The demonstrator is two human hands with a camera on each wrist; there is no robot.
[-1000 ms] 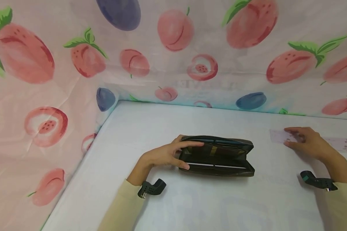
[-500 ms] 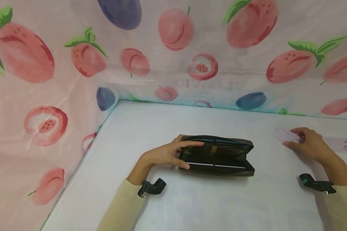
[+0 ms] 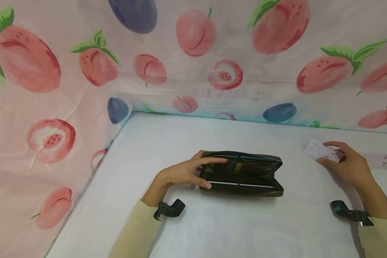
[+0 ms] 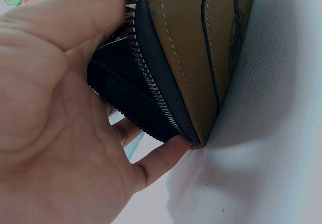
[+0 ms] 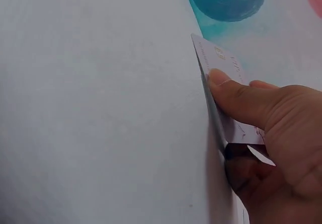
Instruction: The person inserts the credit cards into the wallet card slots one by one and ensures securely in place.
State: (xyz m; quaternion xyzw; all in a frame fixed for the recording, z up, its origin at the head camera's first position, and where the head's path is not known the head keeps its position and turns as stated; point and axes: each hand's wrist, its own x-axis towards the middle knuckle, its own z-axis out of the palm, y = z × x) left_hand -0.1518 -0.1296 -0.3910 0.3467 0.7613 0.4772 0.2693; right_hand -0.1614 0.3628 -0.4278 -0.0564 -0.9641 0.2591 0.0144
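Note:
A dark zip-around wallet (image 3: pixel 242 175) stands on the white table with its mouth spread, showing card slots and a gold-coloured strip inside. My left hand (image 3: pixel 184 173) grips its left end, the thumb over the near rim and a finger along the far inner side. In the left wrist view the wallet's brown stitched outside and metal zip teeth (image 4: pixel 151 83) show close to the palm. Off to the right, my right hand (image 3: pixel 351 161) pinches a pale pink card (image 3: pixel 322 150) by its right end. The right wrist view shows the card (image 5: pixel 221 63) tilted up, with the thumb on its printed face.
Behind the right hand, a pale card-like piece with pink flowers (image 3: pixel 380 161) lies flat on the white table (image 3: pixel 232 229). Fruit-printed cloth (image 3: pixel 193 71) rises along the back and left edges of the table. Each wrist wears a black camera mount (image 3: pixel 169 209).
The right hand has taken up the pink card, which lay flat before and is now tilted up between thumb and fingers. The left hand and wallet have stayed put.

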